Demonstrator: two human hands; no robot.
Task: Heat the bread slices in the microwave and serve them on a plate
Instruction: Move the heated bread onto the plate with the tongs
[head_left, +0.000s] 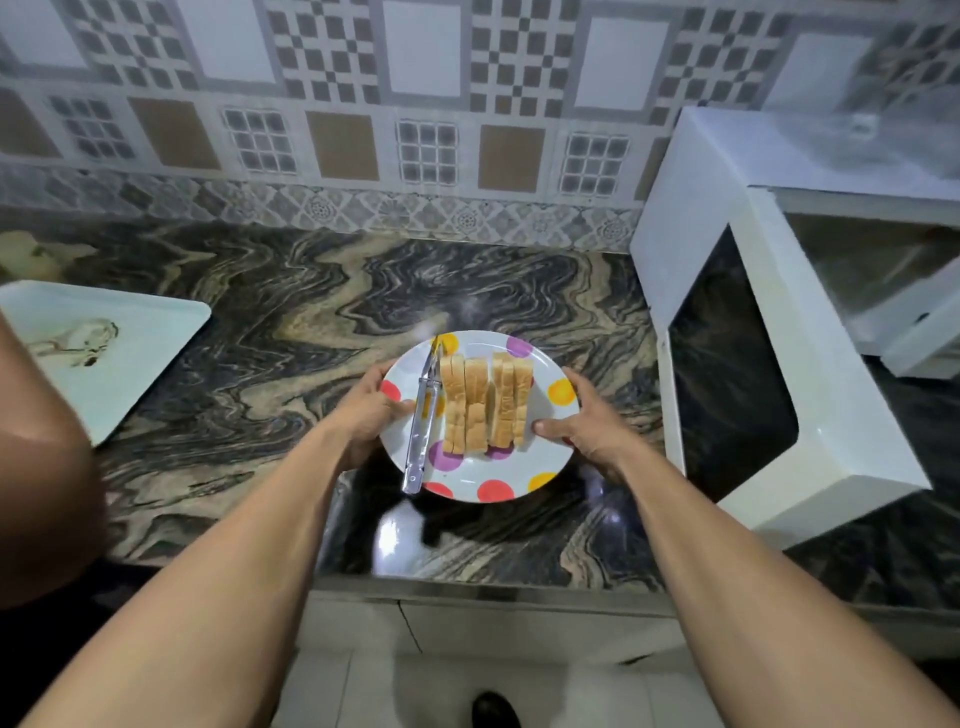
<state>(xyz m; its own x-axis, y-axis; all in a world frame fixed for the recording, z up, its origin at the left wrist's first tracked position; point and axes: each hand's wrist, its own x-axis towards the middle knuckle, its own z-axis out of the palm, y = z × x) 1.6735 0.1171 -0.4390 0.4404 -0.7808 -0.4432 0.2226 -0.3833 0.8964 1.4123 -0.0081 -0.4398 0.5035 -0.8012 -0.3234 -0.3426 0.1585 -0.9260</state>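
Both our forearms reach fwd to the plate (519, 470), a white dish w/ coloured dots, over the marbled counter (270, 322). Left hand (363, 410) clamps the plate's left rim, thumb on top. Right hand (587, 421) clamps its right rim, thumb beside the bread slices (485, 402). Slices stand on edge at plate centre. Metal tongs (423, 421) lie left of the bread, on the plate. Microwave (727, 218) sits right of the plate, door (769, 374) open. White tray (130, 332) lies well left of the plate.

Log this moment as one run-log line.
left hand: holding plate | right hand: holding plate | on plate: bread slices, tongs | microwave: door open
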